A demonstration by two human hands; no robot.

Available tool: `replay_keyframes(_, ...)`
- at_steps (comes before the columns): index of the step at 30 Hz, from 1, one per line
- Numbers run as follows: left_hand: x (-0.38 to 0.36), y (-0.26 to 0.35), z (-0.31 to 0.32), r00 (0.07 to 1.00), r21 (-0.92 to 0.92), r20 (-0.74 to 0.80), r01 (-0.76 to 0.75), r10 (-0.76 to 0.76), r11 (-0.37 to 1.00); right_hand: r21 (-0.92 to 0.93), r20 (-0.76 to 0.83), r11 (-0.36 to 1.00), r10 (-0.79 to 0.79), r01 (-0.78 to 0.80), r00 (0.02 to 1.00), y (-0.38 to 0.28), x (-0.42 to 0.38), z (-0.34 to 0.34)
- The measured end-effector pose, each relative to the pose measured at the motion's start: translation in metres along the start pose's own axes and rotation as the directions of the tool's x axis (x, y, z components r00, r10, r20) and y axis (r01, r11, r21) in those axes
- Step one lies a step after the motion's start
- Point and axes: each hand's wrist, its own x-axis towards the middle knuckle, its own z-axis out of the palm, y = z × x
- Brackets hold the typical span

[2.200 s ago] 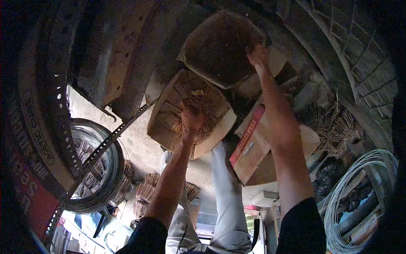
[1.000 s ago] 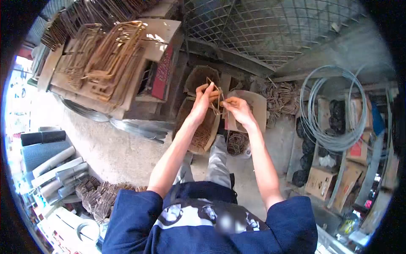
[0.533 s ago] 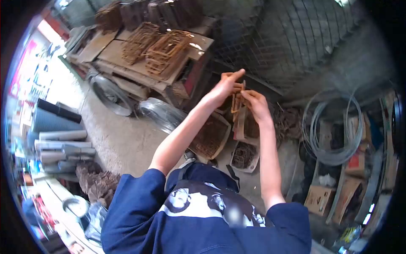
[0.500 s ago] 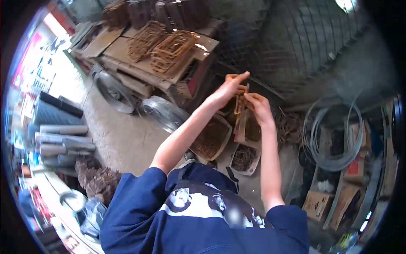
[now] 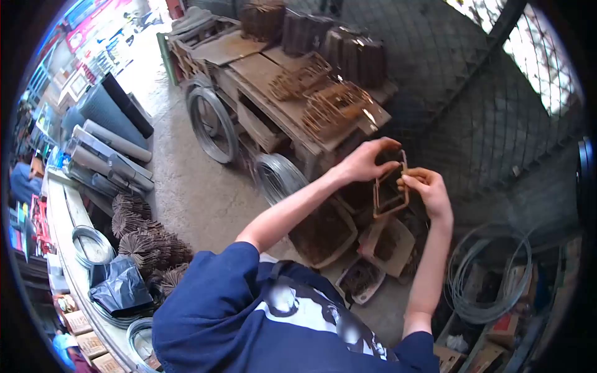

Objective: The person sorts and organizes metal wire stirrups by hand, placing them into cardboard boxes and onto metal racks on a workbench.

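A rusty rectangular steel stirrup (image 5: 392, 211) hangs tilted between my hands, its open middle facing me. My left hand (image 5: 368, 163) is closed at the stirrup's upper left part, fingers bent and thumb stretched towards the bar. On the right side bar, my right hand (image 5: 430, 189) pinches the steel between thumb and fingers. More rusty stirrups (image 5: 336, 109) lie in loose piles on the wooden workbench (image 5: 249, 65) beyond my left hand. Below the hands stands an open cardboard box (image 5: 401, 248), with a white tub (image 5: 367, 292) of dark small pieces beside it.
Coils of wire (image 5: 214, 124) lean against the workbench, and another coil (image 5: 463, 298) hangs at the right. Wire mesh (image 5: 472, 118) stands behind. Mesh rolls (image 5: 102, 118), bundled dark rods (image 5: 146, 239) and a black plastic bag (image 5: 121, 285) line the left.
The view has swung left, showing more of the workbench. My hands have moved slightly apart, and my left index finger, stretched out before, is now bent. The stirrup's rectangle shows more openly.
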Motion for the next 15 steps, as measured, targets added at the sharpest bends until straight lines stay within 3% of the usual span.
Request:
replay_keyframes(6, 0.002, -0.001, -0.107, 0.989, -0.101, -0.026, -0.145, 0.143, 0.984, -0.08, 0.012, 0.997, 0.006, -0.005, 1.0, -0.062, 0.045, 0.081)
replay_keyframes(7, 0.003, -0.006, -0.128, 0.985, 0.044, -0.031, -0.168, 0.17, 0.985, -0.089, 0.021, 0.996, 0.009, -0.007, 1.0, -0.066, 0.055, 0.096)
replay_keyframes(11, 0.005, -0.019, -0.204, 0.993, 0.252, -0.057, -0.091, 0.108, 0.964, -0.161, 0.066, 0.986, -0.023, 0.034, 0.998, -0.087, 0.102, 0.147)
replay_keyframes(13, 0.01, -0.025, -0.235, 0.974, 0.28, -0.08, -0.183, 0.213, 0.942, -0.134, 0.091, 0.99, -0.025, 0.037, 0.996, -0.093, 0.123, 0.164)
replay_keyframes(15, 0.015, -0.024, -0.266, 0.977, 0.365, -0.002, -0.199, 0.215, 0.909, -0.095, 0.106, 0.995, -0.032, 0.042, 0.994, -0.102, 0.151, 0.185)
